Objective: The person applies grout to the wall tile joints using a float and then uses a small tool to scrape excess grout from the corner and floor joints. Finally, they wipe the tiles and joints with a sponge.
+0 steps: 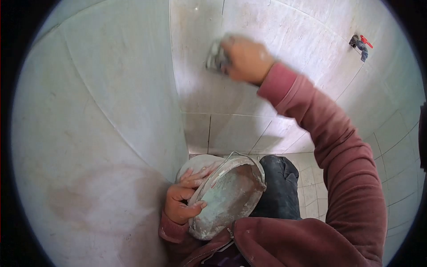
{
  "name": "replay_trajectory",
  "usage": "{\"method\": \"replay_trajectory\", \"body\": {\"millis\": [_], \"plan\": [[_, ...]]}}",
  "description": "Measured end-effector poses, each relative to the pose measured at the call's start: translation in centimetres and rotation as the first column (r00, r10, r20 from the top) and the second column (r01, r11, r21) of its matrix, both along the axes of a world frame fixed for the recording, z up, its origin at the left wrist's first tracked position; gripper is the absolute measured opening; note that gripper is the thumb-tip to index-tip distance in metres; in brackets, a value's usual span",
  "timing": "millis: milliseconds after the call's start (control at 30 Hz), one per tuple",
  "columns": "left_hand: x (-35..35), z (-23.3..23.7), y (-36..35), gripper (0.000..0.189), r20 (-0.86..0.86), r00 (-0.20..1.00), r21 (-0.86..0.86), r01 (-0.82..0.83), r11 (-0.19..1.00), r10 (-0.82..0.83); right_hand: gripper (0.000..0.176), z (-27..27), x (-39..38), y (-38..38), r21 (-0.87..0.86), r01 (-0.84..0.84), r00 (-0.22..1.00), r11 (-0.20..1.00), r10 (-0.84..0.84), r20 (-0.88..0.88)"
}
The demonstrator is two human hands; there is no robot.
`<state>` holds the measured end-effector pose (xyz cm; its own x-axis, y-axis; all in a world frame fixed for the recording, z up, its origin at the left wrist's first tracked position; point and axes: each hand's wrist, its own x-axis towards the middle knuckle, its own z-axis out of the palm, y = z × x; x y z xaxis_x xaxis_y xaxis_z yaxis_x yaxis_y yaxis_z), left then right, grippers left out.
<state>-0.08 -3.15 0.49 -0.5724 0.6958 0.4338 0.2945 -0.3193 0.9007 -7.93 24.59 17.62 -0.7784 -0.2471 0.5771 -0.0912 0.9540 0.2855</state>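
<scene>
My left hand point(183, 200) grips the rim of a tilted bucket point(229, 200) at the bottom centre, thumb over the edge and fingers on its outside. Whitish residue coats the bucket's inside, and its wire handle rests up by the far rim. Higher up, my right hand point(244, 58) is closed on a small grey tool point(216, 57) against or close to the tiled wall point(200, 93). Motion blurs that hand and the tool, so the tool's exact shape cannot be made out.
A tap with a red handle point(366, 42) sticks out of the wall at the upper right. Another tiled wall point(102, 89) rises close on the left. My dark-trousered leg point(278, 191) is beside the bucket, above floor tiles point(311, 191).
</scene>
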Motion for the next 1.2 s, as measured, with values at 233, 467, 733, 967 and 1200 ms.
{"method": "replay_trajectory", "body": {"millis": [233, 467, 733, 967, 1200], "plan": [[-0.1, 0.0, -0.1, 0.014, 0.007, 0.998, -0.014, -0.069, 0.998, 0.069, 0.030, -7.2, 4.8, 3.3, -0.446, 0.152, 0.954, 0.882, -0.014, 0.298], [-0.2, -1.1, 0.0, 0.015, 0.266, 0.944, -0.026, -0.194, 0.981, 0.193, 0.039, -9.6, 18.1, -2.3, -0.944, 0.313, 0.685, -0.101, 0.713, 0.151], [-0.1, -0.8, 0.2, 0.013, 0.374, 0.923, 0.071, -0.129, 0.989, 0.093, 0.038, -21.4, 13.2, -9.6, -0.651, 0.496, 0.380, 0.575, 0.530, 0.758], [0.0, -1.2, 0.1, 0.014, 0.371, 0.928, 0.124, -0.089, 0.988, 0.037, 0.034, -24.1, 12.4, -10.7, -0.674, 0.596, 0.245, 0.436, 0.701, 0.670], [0.0, -1.1, -0.2, 0.015, 0.280, 0.953, 0.062, -0.143, 0.988, 0.120, 0.031, -18.9, 15.4, -5.6, -0.931, 0.308, 0.261, 0.198, 0.923, 0.283]]}}
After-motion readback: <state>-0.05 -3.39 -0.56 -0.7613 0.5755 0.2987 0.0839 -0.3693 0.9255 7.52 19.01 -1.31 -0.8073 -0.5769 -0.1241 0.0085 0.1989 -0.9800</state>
